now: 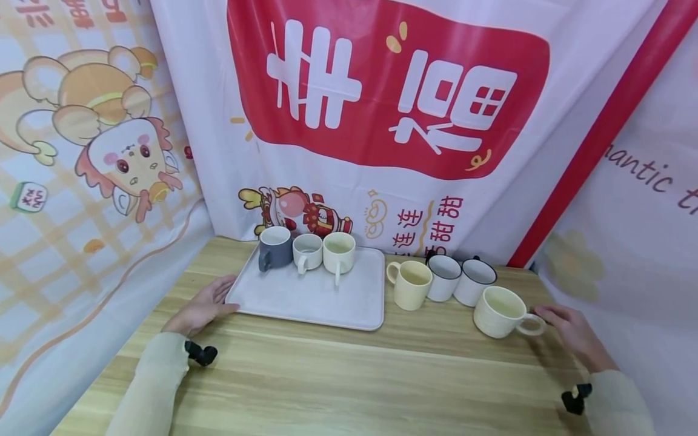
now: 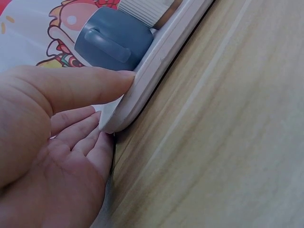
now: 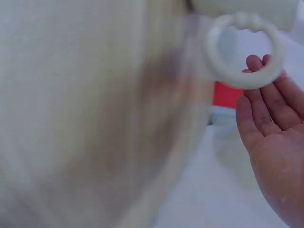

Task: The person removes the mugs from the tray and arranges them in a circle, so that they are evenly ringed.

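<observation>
My left hand (image 1: 203,306) is at the near left corner of a pale rectangular tray (image 1: 305,303). In the left wrist view its thumb (image 2: 90,85) touches the tray rim (image 2: 137,95), while the extended fingers lie along the tray's side. Upright on the tray are a dark blue-grey mug (image 1: 275,248), a small white mug (image 1: 308,251) and a cream mug (image 1: 339,252). At the right, my right hand (image 1: 569,330) has its fingertips right at the round handle of a cream mug (image 1: 498,312). The right wrist view shows the fingers extended behind that ring-shaped handle (image 3: 244,80).
Right of the tray stand a yellow mug (image 1: 411,286) and two white mugs with dark rims, one (image 1: 444,278) beside the other (image 1: 474,283). All rest on a wooden table (image 1: 338,381). A printed curtain (image 1: 376,139) hangs right behind the table.
</observation>
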A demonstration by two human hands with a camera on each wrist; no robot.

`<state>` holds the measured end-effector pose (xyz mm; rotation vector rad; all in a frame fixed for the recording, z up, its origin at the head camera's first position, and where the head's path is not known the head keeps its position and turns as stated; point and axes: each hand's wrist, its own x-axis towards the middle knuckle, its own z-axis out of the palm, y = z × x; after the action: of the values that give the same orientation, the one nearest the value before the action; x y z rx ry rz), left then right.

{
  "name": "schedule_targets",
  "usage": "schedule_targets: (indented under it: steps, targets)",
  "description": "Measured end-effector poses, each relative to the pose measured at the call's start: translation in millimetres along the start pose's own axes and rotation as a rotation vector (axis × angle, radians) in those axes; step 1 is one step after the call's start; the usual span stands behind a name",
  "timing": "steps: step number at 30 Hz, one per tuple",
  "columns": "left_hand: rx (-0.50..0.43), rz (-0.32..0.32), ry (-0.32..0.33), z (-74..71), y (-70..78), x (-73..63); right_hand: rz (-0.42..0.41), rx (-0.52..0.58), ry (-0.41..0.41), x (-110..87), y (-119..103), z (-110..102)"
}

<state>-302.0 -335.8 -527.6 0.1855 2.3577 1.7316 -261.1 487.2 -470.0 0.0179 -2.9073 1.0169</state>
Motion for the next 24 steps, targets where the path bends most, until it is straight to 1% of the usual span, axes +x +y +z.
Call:
schedule_targets:
  steps: [2,5,8,10,13,14,16,18,20,24]
  targets:
    - [0.001,0.006,-0.001,-0.4,0.3,0.0,-0.025,-0.029,-0.010,2.8,-10,-5]
    - [0.005,0.008,-0.002,-1.1,0.3,0.1,-0.041,-0.068,-0.036,7.6,-31,-8]
    - [0.005,0.007,-0.005,-1.0,0.0,0.7,-0.066,-0.085,-0.072,14.2,-55,-8]
    - [0.003,0.009,-0.009,-0.8,-0.4,0.7,-0.096,-0.084,-0.079,20.1,-73,-5]
    - [0.005,0.012,-0.007,-1.1,-1.9,0.3,-0.163,-0.069,-0.075,31.8,-99,4]
    - [0.005,0.014,-0.007,-1.1,-2.1,0.1,-0.164,-0.074,-0.085,35.0,-109,8]
    - [0.005,0.010,0.000,-1.2,-2.1,-0.4,-0.157,-0.070,-0.124,41.1,-127,16]
    - [0.008,0.013,-0.004,-1.4,-1.9,-1.0,-0.155,-0.041,-0.178,47.0,-147,26]
    - [0.008,0.010,-0.003,-0.9,-1.3,-1.3,-0.168,-0.032,-0.222,52.7,-169,36]
    - [-0.001,0.012,-0.005,-0.2,-0.6,-0.5,-0.270,0.015,-0.254,67.1,-204,57]
